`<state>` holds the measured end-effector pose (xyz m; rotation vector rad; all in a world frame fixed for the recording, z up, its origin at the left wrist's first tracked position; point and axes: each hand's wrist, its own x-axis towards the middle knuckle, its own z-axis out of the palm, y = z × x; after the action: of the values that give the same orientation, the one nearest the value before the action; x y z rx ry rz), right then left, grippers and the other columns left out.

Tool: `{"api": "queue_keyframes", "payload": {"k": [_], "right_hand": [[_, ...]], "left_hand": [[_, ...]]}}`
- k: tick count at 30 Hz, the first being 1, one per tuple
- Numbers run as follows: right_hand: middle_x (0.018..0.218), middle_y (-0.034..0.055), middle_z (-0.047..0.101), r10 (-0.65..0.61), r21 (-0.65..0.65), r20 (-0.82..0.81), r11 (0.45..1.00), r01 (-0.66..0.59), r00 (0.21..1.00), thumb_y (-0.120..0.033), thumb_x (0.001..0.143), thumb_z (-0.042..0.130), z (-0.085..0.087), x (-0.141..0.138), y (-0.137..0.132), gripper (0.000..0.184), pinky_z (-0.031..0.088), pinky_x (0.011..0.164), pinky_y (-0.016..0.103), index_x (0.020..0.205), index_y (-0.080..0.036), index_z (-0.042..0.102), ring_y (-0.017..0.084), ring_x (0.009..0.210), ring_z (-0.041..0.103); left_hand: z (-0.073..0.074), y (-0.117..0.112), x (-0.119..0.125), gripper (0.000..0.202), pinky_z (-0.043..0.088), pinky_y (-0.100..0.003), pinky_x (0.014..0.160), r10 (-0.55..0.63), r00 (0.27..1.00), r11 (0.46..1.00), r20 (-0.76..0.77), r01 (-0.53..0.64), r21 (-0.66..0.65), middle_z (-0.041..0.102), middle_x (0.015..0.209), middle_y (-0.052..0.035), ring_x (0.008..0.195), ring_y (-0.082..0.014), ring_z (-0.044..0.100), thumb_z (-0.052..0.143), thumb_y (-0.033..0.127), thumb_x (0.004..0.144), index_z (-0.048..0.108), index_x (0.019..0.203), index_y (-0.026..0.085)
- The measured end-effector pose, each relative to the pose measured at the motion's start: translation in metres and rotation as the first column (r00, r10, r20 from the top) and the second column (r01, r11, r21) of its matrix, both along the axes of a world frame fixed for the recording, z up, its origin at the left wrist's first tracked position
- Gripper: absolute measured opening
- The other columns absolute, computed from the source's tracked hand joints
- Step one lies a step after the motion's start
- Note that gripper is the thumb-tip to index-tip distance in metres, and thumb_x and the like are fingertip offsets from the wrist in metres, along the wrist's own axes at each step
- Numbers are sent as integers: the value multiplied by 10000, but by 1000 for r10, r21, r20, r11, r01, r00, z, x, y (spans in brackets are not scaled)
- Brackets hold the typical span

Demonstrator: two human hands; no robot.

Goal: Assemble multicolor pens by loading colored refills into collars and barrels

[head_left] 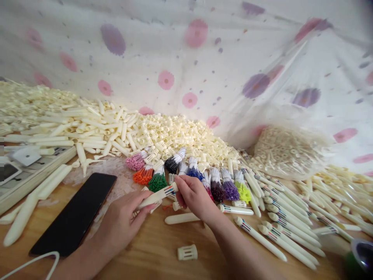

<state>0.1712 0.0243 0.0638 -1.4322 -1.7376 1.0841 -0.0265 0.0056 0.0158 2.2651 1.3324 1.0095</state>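
Observation:
My left hand (122, 221) grips the cream barrel of a multicolour pen (155, 196) low over the wooden table (151, 252). My right hand (194, 198) pinches the same pen at its striped upper end, fingers closed round it. Just beyond the hands lie bundles of coloured refills: pink (135, 161), orange (142, 175), green (157, 181), black (174, 161), blue (194, 169), purple (229, 186) and yellow-green (243, 190). A loose cream barrel (180, 218) lies under my right wrist.
A black phone (75, 214) with a white cable (35, 262) lies at the left. Heaps of cream barrels (67, 124) and small slotted caps (175, 134) fill the back. A plastic bag of small parts (288, 149) and several assembled pens (279, 229) lie at the right. One cap (187, 252) sits near the front.

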Motion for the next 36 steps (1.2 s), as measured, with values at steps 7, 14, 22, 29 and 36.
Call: {"api": "queue_keyframes", "payload": {"k": [7, 14, 22, 29, 36], "right_hand": [[475, -50, 398, -25, 172, 69, 985, 13, 997, -442, 930, 307, -6, -1, -1, 422, 300, 464, 209, 589, -206, 384, 92, 449, 378], [611, -51, 337, 160, 345, 100, 920, -185, 982, -384, 943, 322, 2, 16, 6, 334, 318, 541, 214, 658, -211, 321, 94, 556, 340], [441, -61, 335, 0, 73, -122, 997, 9, 993, -580, 876, 385, -6, 7, 8, 524, 272, 453, 223, 517, -197, 367, 82, 434, 311], [721, 30, 597, -106, -171, -703, 985, -23, 703, -738, 743, 441, -28, -23, 1, 573, 482, 571, 267, 840, -181, 533, 149, 616, 574], [813, 59, 675, -163, -341, -800, 915, -215, 578, -598, 743, 592, -37, -35, -8, 467, 369, 305, 170, 922, -169, 544, 107, 457, 546]], "left_hand": [[6, -5, 9, 150, 480, -249, 568, 29, 993, 982, 119, -6, -188, 691, 698, -5, 648, -183, 639, 565, 347, 806, 638, 795, 215], [3, -11, 24, 475, 283, -173, 328, 55, 769, 571, 636, 498, -652, 564, 568, 35, 335, -48, 345, 458, 637, 779, 587, 740, 181], [-1, -11, 25, 315, 385, -211, 478, 57, 838, 763, 543, 315, -565, 479, 549, 70, 499, -101, 470, 622, 494, 764, 544, 729, 190], [-7, -10, 37, 370, 414, -220, 501, 211, 567, 567, 796, 593, -572, 606, 663, 29, 520, -96, 521, 617, 557, 750, 564, 803, 194], [-12, -12, 40, 453, 435, -244, 504, 221, 586, 517, 779, 608, -603, 581, 652, 52, 515, -109, 543, 633, 602, 705, 604, 973, 238]]}}
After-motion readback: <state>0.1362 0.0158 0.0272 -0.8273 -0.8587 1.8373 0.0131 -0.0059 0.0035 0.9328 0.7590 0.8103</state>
